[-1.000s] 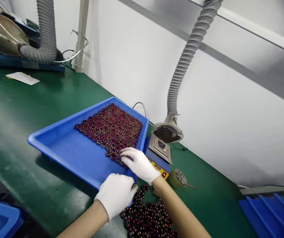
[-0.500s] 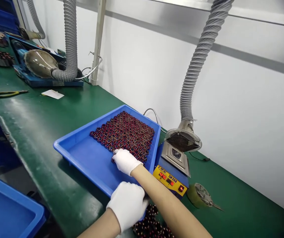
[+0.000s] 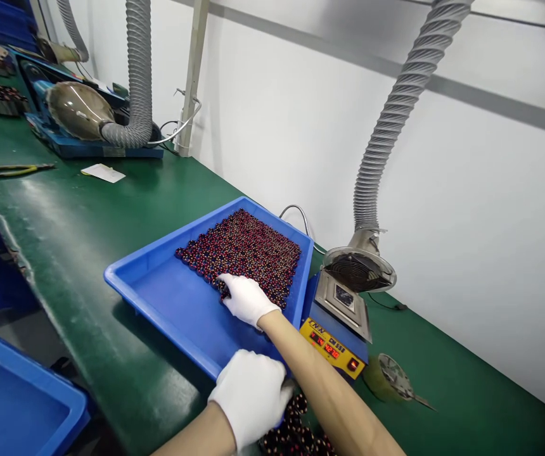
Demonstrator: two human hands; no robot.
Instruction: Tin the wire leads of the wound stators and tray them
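A blue tray (image 3: pixel 168 303) lies on the green bench, its far half packed with several small dark red coil parts (image 3: pixel 248 250). My right hand (image 3: pixel 245 297), in a white glove, reaches into the tray with fingers curled down on the near edge of the packed rows. My left hand (image 3: pixel 252 392), also gloved, rests closed at the tray's near corner. A loose heap of the same red parts (image 3: pixel 296 434) lies on the bench just right of that hand.
A blue and yellow solder pot (image 3: pixel 336 320) with red digits stands right of the tray under a grey fume hose (image 3: pixel 396 120). A small dish (image 3: pixel 389 377) lies beyond it. Another hose, a machine, pliers (image 3: pixel 18 170) and paper sit far left. A blue bin (image 3: pixel 11 399) is below left.
My right hand has moved leftward along the near edge of the packed parts. The left hand stays at the tray's corner. The view has shifted left and up.
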